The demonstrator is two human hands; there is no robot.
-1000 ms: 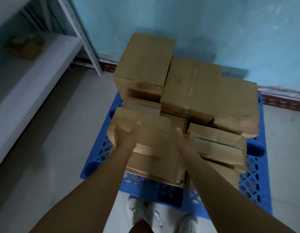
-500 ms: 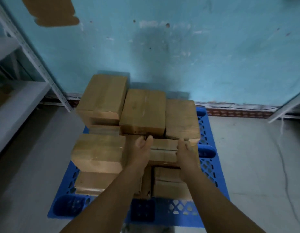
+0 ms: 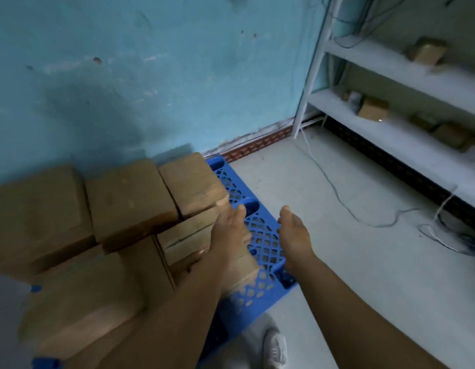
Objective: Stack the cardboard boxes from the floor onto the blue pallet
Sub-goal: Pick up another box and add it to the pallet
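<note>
Here the cardboard boxes [image 3: 129, 198] sit stacked in layers on the blue pallet [image 3: 268, 251], filling its left and middle part and leaving a strip of open blue lattice bare along its right edge. Three boxes form the top row against the turquoise wall [image 3: 151, 75], side by side and touching, with lower boxes stepping down toward the person in front of them; the nearest ones are blurred. The left hand [image 3: 231, 230] is open with fingers together and extended, its inner side lying against the right-hand face of the stack, just beside the lower boxes under the rightmost top box [image 3: 191, 182]; it grips nothing. The right hand [image 3: 295, 233] is also open and empty, fingers loosely extended, held in the air above the bare lattice and apart from the boxes. Both forearms reach forward from the bottom of the view. A pale shoe [image 3: 276, 347] shows on the light floor [image 3: 350, 262] at the pallet's near right corner. To the right stands a white shelving unit [image 3: 390, 134] bearing several small cardboard parcels [image 3: 372, 110], and thin cables [image 3: 337, 193] trail across the floor beside it.
</note>
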